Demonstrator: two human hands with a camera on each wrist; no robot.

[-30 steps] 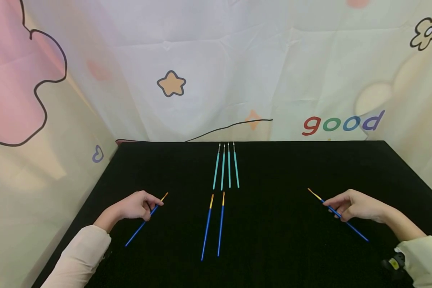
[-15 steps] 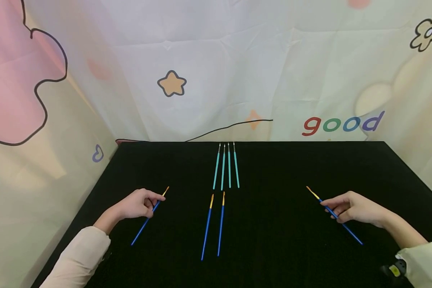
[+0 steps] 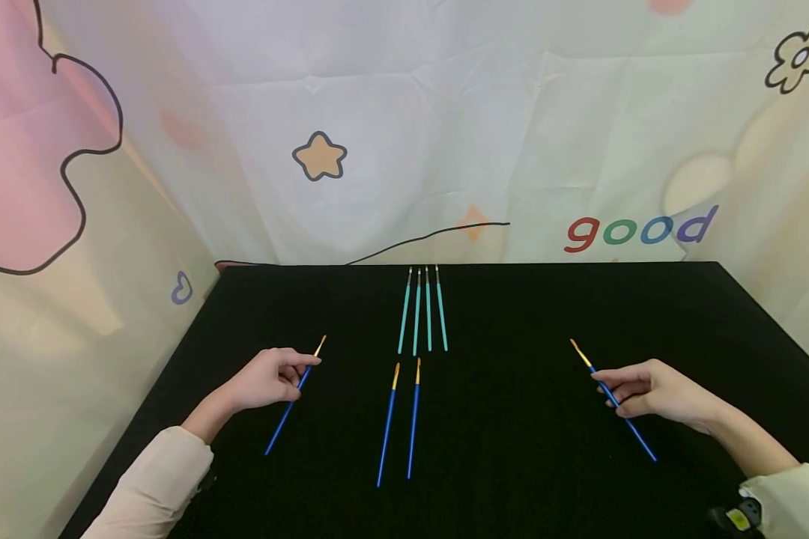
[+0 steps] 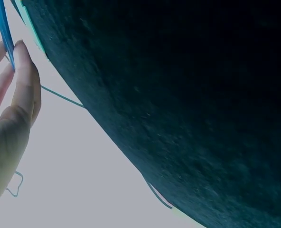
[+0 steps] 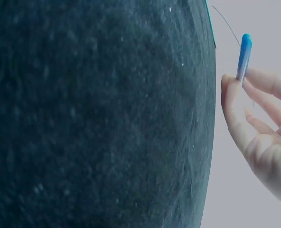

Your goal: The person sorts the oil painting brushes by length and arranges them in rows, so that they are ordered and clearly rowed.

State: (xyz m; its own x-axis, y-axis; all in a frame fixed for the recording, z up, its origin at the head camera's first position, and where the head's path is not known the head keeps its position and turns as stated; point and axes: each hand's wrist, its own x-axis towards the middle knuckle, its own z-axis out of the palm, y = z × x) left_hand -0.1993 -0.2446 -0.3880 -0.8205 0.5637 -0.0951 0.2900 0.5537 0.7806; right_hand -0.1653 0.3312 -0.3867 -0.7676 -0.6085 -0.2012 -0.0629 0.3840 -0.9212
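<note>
In the head view my left hand (image 3: 270, 378) pinches a blue paintbrush (image 3: 282, 428) with its bristles pointing away and slightly right. On the other side my right hand (image 3: 661, 393) pinches another blue paintbrush (image 3: 640, 438), its bristles leaning away to the left. Between the hands, two blue paintbrushes, a left one (image 3: 386, 442) and a right one (image 3: 413, 438), lie side by side on the black table (image 3: 512, 464). Both wrist views show the thumb and fingers around a blue handle, in the left wrist view (image 4: 5, 33) and the right wrist view (image 5: 244, 57).
Several thin turquoise paintbrushes (image 3: 428, 322) lie in a row near the table's back edge, beyond the blue pair. A pale printed cloth (image 3: 411, 150) hangs behind and at the sides of the table.
Both hands have shifted a little inward with their paintbrushes. Each held brush has turned to point more straight away from me. The brushes on the table have not moved.
</note>
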